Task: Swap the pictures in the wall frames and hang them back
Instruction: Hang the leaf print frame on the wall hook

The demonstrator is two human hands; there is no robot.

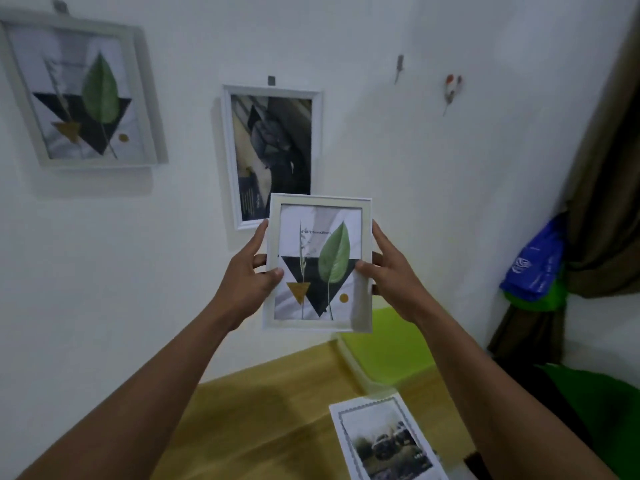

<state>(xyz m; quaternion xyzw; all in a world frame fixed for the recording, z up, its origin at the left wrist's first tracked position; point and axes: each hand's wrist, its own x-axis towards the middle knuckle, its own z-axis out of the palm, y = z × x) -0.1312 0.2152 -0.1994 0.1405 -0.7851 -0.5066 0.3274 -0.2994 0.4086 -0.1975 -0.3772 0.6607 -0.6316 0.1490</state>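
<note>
White wall [415, 168] fills most of the view, and high on it sits a bare hook [400, 65] with nothing hanging from it. Below and to the left of that hook, both hands hold a small white frame [325, 237] up in front of the wall, its leaf print facing the person.

The left hand [249, 282] grips the frame's left edge, thumb pressed on the front and fingers curled behind. The right hand [391, 282] does the same on the right edge, so the right hand is the nearer one to the hook. The frame's long axis stands nearly upright, leaning slightly, and its top edge is well below the hook.

Hanging it there looks like the step in hand. The frame would have to travel up and to the right, and the hanger on its back cannot be seen.

Left of the hook and a little lower, a dark-print frame [273, 150] hangs from its own hook, and far left of it a larger leaf frame [83, 91] hangs tilted. Far below the hook, a loose picture [384, 441] lies on a wooden table [259, 410], probably the one swapped out or waiting for a frame.
</note>
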